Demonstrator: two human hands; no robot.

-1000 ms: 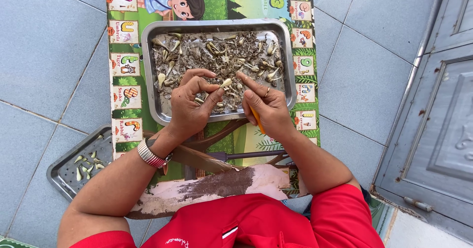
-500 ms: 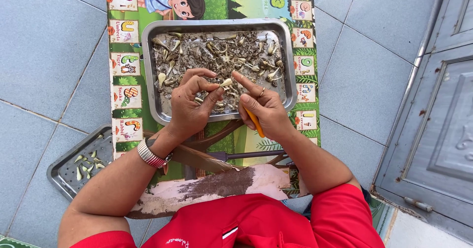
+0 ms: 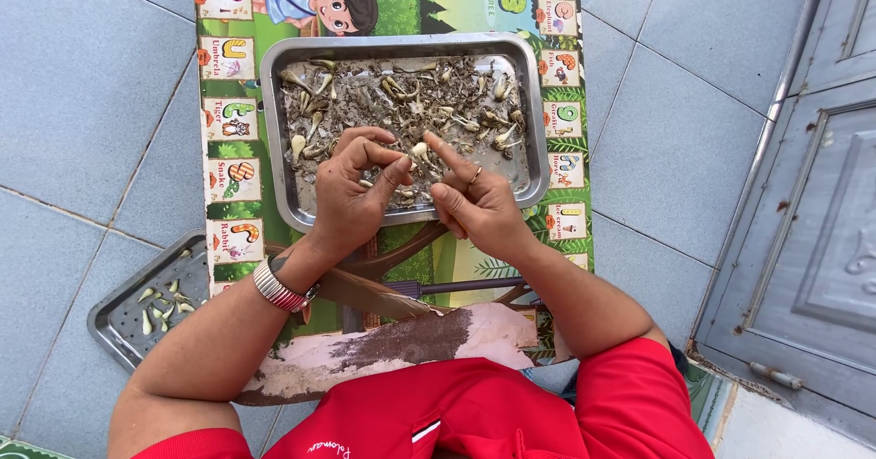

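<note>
Two trays in view, both metal. At far left, a small perforated tray (image 3: 114,318) on the grey floor tiles (image 3: 91,103), a few pale peeled cloves (image 3: 160,306) scattered inside. To its right, a colourful picture mat (image 3: 224,162) with letter squares down both edges. On the mat, a large steel tray (image 3: 538,149), heaped with dried husks and unpeeled bulbs (image 3: 401,103).

Left hand (image 3: 351,194) over the near half of the large tray, fingers curled in narrow, thumb and forefinger pinched on a small pale clove (image 3: 418,151). Metal wristwatch (image 3: 278,287) on that wrist. Right hand (image 3: 474,203) just beside, touching the same clove from the other side, forefinger stretched out to it, other fingers folded, a ring on one finger. Clove held between both hands just above the husks, near the tray's front rim.

Below the hands, a dark knife-like tool (image 3: 429,287) flat on the mat, then a worn wooden board (image 3: 401,345) with a dark smear. Red shirt (image 3: 474,413) at bottom. At far right, a grey metal door (image 3: 812,194).
</note>
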